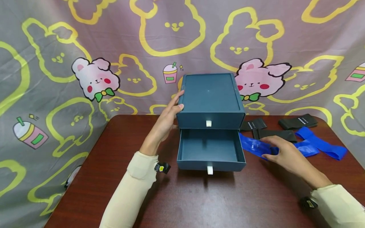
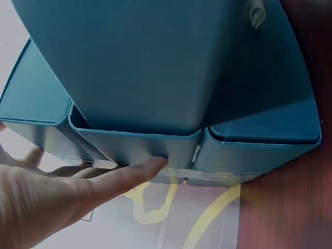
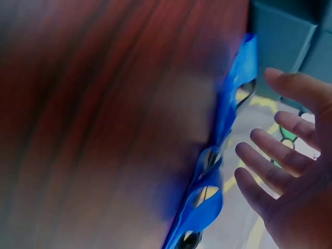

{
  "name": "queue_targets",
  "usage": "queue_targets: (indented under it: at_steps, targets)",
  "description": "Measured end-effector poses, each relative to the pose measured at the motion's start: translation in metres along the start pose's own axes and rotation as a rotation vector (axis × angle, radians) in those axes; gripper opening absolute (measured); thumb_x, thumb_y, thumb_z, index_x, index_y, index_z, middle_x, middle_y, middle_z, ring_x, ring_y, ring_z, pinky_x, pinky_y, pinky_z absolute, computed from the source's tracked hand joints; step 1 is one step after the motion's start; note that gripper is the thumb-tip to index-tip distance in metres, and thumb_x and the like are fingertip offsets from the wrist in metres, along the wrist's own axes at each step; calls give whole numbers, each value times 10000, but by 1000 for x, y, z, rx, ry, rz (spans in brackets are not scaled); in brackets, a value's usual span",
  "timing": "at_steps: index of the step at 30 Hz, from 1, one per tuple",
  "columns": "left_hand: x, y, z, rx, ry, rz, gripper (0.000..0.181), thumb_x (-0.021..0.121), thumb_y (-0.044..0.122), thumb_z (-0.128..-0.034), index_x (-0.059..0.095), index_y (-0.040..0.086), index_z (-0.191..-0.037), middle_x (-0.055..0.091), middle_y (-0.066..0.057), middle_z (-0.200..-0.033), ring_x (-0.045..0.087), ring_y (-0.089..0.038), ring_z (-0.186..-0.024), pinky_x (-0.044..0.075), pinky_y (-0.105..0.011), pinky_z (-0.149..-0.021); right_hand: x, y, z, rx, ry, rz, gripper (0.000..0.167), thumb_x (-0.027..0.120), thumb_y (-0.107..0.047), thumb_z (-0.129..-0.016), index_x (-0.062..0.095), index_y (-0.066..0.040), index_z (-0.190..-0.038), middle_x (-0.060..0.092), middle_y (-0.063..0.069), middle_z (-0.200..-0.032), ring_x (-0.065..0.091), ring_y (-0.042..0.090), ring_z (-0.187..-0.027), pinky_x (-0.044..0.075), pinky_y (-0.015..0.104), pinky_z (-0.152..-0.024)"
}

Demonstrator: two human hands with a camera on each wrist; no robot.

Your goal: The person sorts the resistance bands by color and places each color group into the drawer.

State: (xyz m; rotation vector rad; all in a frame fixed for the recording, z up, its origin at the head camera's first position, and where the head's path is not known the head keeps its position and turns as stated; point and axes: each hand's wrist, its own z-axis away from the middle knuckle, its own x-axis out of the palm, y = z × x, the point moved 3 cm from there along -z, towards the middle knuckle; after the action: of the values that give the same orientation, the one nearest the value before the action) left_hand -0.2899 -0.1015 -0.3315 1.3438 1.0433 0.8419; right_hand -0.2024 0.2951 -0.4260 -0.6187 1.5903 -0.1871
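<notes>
Pale sleeves (image 1: 128, 186) come in lowest and closest, the left one leading up to the left hand (image 1: 165, 122), whose extended fingers rest against the side of a blue-grey drawer unit (image 1: 209, 95) without wrapping round it. From the opposite side, the right hand (image 1: 288, 156) hovers with thumb and fingers parted; the right wrist view shows them spread and holding nothing. Just in front of its fingertips lies the labelled blue band (image 1: 255, 147), flat on the table (image 1: 216, 202), to the right of the unit. Its long axis runs from beside the pulled-out drawer toward the right and slightly toward the person, passing under the hand, so it looks best met from above and across its width. Right is plainly the nearer hand; the unit stands between the band and the left. A second blue band (image 1: 322, 144) slants away farther right, while black bands (image 1: 297, 122) lie behind the blue ones. As for containers, the lower drawer (image 1: 211, 166) is drawn out toward the person, just left of the labelled band, and only its own floor and walls show inside. Above it, the upper drawer (image 1: 194, 120) is pushed in, its contents hidden.
</notes>
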Motion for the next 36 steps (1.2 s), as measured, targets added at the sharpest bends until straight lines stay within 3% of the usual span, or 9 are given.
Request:
queue_targets:
  at_steps: [5, 10, 17, 22, 27, 31, 34, 36]
  targets:
    - [0, 0, 0, -2, 2, 0, 573, 470, 409, -1069, 309, 479, -1614, 80, 59, -1768, 245, -442, -1556, 325, -818, -1091, 4, 9, -4, 30, -76, 52, 631, 854, -197, -869, 589, 4, -1406, 561, 337, -1395, 580, 571, -1219, 514, 720, -933]
    - [0, 0, -1, 2, 3, -1, 576, 470, 407, -1067, 310, 473, -1616, 77, 53, -1769, 239, -439, -1557, 314, -825, -1092, 6, 13, -7, 9, -99, 115, 618, 891, -222, -828, 639, 6, -1343, 601, 342, -1345, 599, 564, -1190, 519, 717, -914]
    - [-1, 2, 0, 4, -2, 4, 566, 459, 401, -1078, 305, 471, -1618, 76, 72, -1767, 181, -444, -1578, 308, -818, -1100, 7, 13, -10, -25, -108, 156, 365, 876, -168, -829, 742, -14, -1131, 708, 266, -1201, 649, 507, -1136, 518, 692, -916]
    - [-1, 1, 0, 5, -3, 5, 566, 461, 403, -1076, 309, 469, -1617, 81, 75, -1766, 178, -437, -1580, 310, -814, -1103, 7, 14, -11, -19, -115, 170, 133, 843, -135, -850, 781, -68, -946, 710, 281, -1196, 664, 511, -1109, 535, 676, -889]
    - [-1, 0, 0, 5, -2, 10, 565, 463, 401, -1075, 313, 468, -1615, 80, 71, -1766, 186, -437, -1577, 307, -821, -1098, 7, 14, -10, -55, -85, 159, 43, 817, -84, -852, 789, -94, -883, 734, 272, -1151, 693, 485, -1055, 563, 638, -849]
    - [-1, -1, -1, 4, 3, 8, 568, 467, 401, -1072, 314, 471, -1615, 84, 67, -1766, 205, -437, -1569, 306, -826, -1093, 4, 12, -9, -83, -36, 130, 70, 805, -51, -846, 773, -105, -878, 770, 166, -1022, 713, 325, -909, 589, 491, -761]
    - [-1, -1, -1, 4, 3, 6, 573, 468, 400, -1070, 310, 475, -1616, 88, 63, -1766, 231, -440, -1558, 312, -824, -1093, 1, 9, -7, -90, -3, 110, 111, 798, -32, -843, 756, -129, -877, 759, 55, -936, 626, 155, -786, 516, 311, -674]
    - [-1, -1, -1, 6, 2, 5, 575, 467, 399, -1069, 308, 475, -1617, 89, 59, -1766, 237, -444, -1554, 314, -825, -1090, -1, 7, -6, -93, 18, 97, 136, 799, -25, -841, 747, -146, -877, 746, 13, -907, 590, 116, -754, 474, 264, -642]
